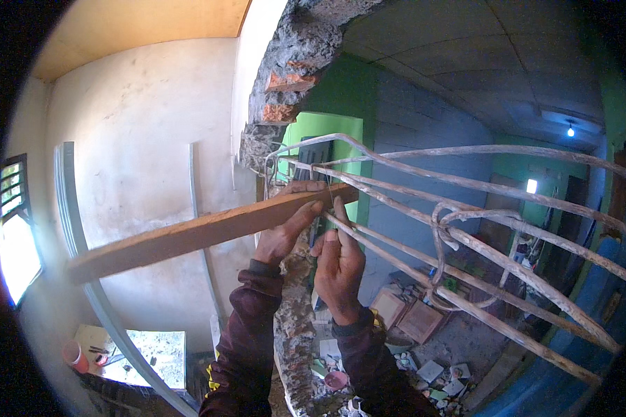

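Observation:
A long brown wooden board (177, 234) slants across the view, its far right end against a cage of bent steel bars (414, 171). My left hand (282, 233) is wrapped round the board near that end, thumb on its near face. Just right of it and lower, my right hand (341, 267) is closed in a pinch, index finger raised by the bars. A thin wire (328, 182) runs down past the board's end toward my right fingertips, which seem to pinch it; its lower end is hidden.
Below my hands runs a broken wall edge (295, 326); jagged brick and concrete (282, 90) hang above. Metal channels (76, 208) lean at left. A table (177, 358) with tools and a reddish cup (75, 356) stands lower left. Rubble (435, 375) covers the floor at right.

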